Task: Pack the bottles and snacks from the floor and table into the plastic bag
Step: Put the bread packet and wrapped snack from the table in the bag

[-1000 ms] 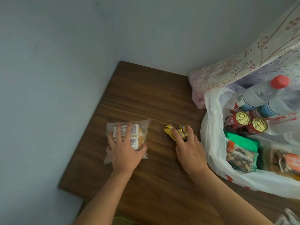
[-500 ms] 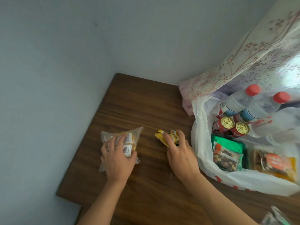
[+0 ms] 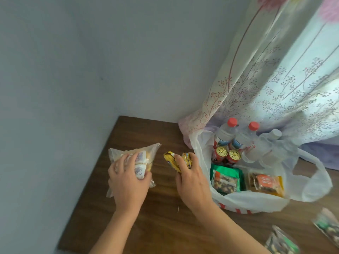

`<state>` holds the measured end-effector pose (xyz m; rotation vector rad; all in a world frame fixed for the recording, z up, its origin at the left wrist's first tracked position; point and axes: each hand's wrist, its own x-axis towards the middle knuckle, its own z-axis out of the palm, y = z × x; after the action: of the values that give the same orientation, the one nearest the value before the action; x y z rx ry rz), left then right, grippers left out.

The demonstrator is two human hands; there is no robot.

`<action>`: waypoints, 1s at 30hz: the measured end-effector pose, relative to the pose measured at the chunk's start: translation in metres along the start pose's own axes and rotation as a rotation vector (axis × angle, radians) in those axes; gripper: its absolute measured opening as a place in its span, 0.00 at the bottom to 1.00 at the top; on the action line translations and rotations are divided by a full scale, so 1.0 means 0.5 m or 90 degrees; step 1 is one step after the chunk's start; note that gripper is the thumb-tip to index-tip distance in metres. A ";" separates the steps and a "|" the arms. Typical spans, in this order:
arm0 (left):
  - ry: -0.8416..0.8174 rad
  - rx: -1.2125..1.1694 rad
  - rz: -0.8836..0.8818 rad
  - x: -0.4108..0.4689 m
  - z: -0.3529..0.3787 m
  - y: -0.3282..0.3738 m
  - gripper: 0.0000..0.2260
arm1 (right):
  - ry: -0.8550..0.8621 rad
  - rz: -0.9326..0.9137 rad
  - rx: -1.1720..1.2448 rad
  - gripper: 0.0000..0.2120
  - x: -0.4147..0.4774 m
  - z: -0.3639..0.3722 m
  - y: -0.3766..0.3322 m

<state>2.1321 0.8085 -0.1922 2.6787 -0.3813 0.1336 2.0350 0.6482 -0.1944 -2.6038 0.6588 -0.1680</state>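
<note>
My left hand [image 3: 127, 182] grips a clear packet of bread [image 3: 141, 156], tilted up off the wooden table [image 3: 165, 226]. My right hand [image 3: 192, 180] holds a small crumpled yellow snack packet [image 3: 171, 159] just left of the white plastic bag [image 3: 256, 202]. The bag stands open on the table and holds red-capped water bottles [image 3: 224, 134], two red cans [image 3: 227, 154], a green snack pack [image 3: 226, 178] and an orange snack pack [image 3: 266, 182].
Several more snack packs [image 3: 282, 242] lie blurred at the table's lower right. A flowered curtain [image 3: 275, 88] hangs behind the bag and rests on the table. Grey walls close the corner at the left and back.
Both hands have closed around their packets and raised them off the table. The view has tilted upward, showing more curtain and the whole bag.
</note>
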 end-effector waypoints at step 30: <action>-0.067 -0.078 0.277 -0.115 -0.018 0.466 0.31 | 0.207 0.206 -0.030 0.29 -0.123 -0.347 0.316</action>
<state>2.0102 0.6235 -0.0995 2.4499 -0.9690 0.0940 1.8758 0.4850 -0.1113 -2.4919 1.1982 -0.4828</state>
